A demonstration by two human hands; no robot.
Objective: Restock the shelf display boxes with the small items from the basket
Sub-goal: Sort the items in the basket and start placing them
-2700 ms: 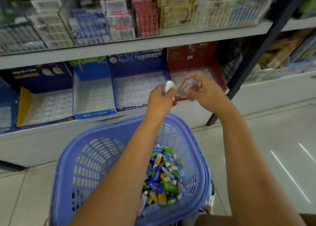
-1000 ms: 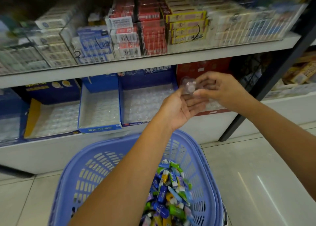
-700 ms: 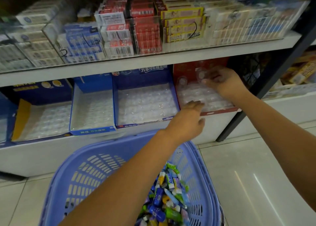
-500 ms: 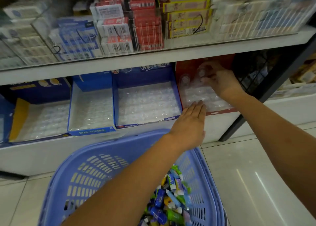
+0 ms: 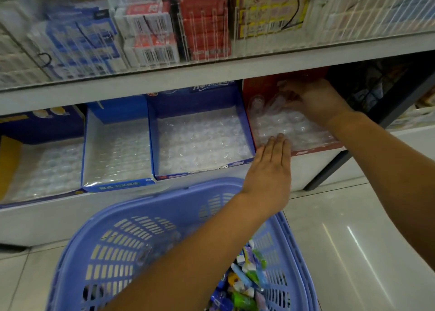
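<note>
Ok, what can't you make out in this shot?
Head view, right hand: its fingers blur into the clear tray at the back of the red box; whether it holds anything, cannot tell.
Head view, items in the basket: the left arm covers most; the bottom edge cuts the rest.
Head view, box labels: too blurred to read.

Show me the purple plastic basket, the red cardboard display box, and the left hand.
Purple plastic basket [image 5: 164,207]: head view, back wall just below the rim.
Red cardboard display box [image 5: 261,87]: head view, upright back panel.
Left hand [image 5: 270,169]: head view, back of the hand.
</note>
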